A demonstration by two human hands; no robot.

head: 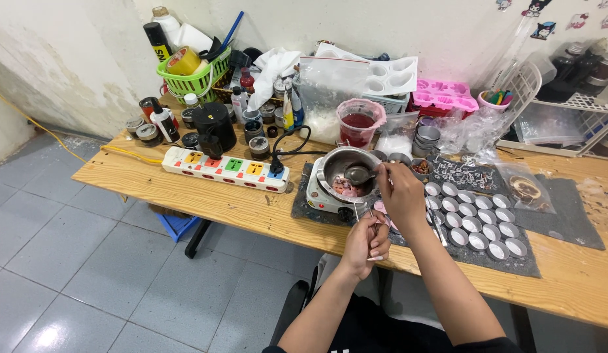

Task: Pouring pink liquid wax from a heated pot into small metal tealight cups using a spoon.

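While the small metal pot sits on a white hot plate, presumably to keep its pinkish contents soft, the right hand reaches in from just right of the pot, fingers pinched shut on the handle of a spoon whose bowl hangs over the pot's middle. Near the front of the pot, toward the person, the left hand is curled closed around a thin stick held upright. Rows of little round tins lie to the pot's right, within easy reach.
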